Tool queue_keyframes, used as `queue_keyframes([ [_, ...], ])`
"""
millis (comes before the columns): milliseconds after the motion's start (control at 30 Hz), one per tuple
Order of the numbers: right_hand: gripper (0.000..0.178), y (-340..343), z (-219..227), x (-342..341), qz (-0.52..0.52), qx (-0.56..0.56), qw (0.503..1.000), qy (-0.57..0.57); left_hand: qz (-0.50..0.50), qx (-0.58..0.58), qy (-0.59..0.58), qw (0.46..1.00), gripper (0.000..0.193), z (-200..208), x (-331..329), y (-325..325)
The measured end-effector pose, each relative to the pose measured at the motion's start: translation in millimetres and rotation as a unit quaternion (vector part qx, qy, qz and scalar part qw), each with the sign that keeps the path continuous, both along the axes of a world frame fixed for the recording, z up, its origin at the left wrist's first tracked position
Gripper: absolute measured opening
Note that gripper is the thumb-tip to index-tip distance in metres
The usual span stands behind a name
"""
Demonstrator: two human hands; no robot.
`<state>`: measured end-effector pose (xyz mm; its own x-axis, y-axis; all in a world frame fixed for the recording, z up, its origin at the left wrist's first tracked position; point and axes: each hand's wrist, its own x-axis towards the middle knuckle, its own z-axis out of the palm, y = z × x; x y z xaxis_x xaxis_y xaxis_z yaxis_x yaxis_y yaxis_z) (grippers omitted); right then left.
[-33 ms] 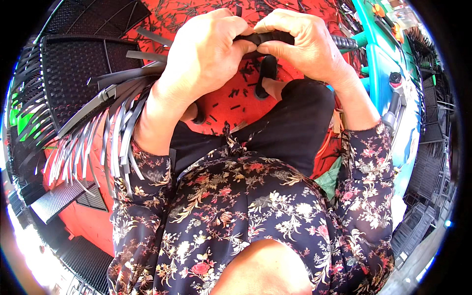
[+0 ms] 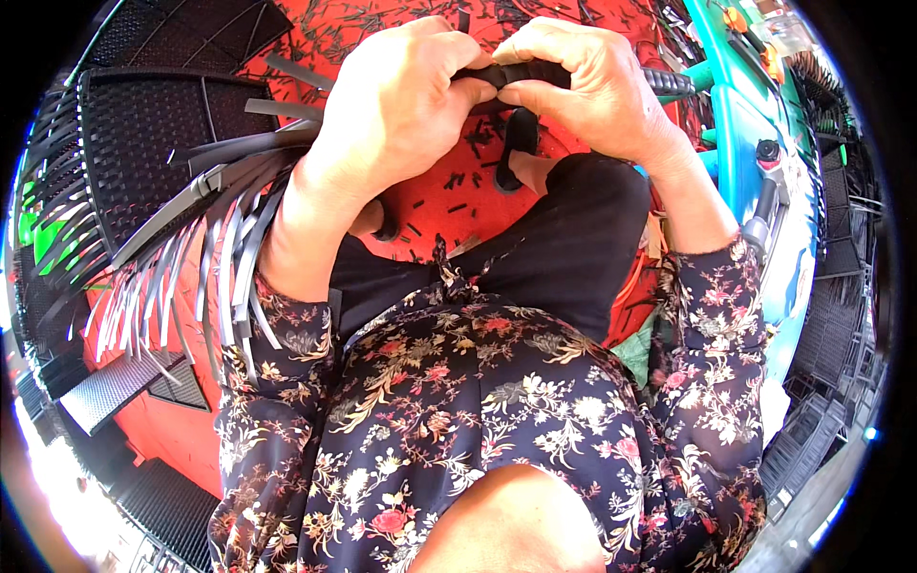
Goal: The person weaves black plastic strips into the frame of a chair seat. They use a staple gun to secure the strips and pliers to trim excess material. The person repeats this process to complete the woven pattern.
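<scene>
In front of me both hands meet at a dark bar wrapped with black plastic strip [image 2: 535, 73], whose braided-looking end runs on to the right. My left hand [image 2: 406, 100] is closed, thumb and fingers pinching the wrapping from the left. From the other side my right hand [image 2: 592, 91] curls over the bar, its thumb and fingertips pressed on it close to the left thumb. Many loose flat black strips [image 2: 239, 258] hang in a fringe beside my left forearm. What lies under the fingers is hidden.
Left of me leans a woven black panel [image 2: 143, 143] with strip ends sticking out. Cut black scraps litter the red floor [image 2: 430, 205]. A blue-green plastic stool or table [image 2: 745, 124] stands at the right, with a grey and black handled tool [image 2: 767, 191] on it. More woven panels [image 2: 831, 315] stand beyond.
</scene>
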<state>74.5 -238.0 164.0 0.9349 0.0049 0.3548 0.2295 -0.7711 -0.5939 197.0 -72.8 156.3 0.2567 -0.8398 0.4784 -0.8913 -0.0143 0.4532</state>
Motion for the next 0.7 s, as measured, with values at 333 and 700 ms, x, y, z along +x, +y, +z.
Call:
queue_keyframes([
  [333,0.034,1.3,-6.5,-6.6,-0.084,-0.093,0.988,-0.089,-0.017,0.010,0.000,1.000,0.019,0.6,4.5,-5.0],
  [700,0.031,-6.1,-11.7,-22.5,-0.101,-0.112,0.988,0.005,-0.013,0.048,0.038,0.998,0.018,-4.3,-7.0,-11.9],
])
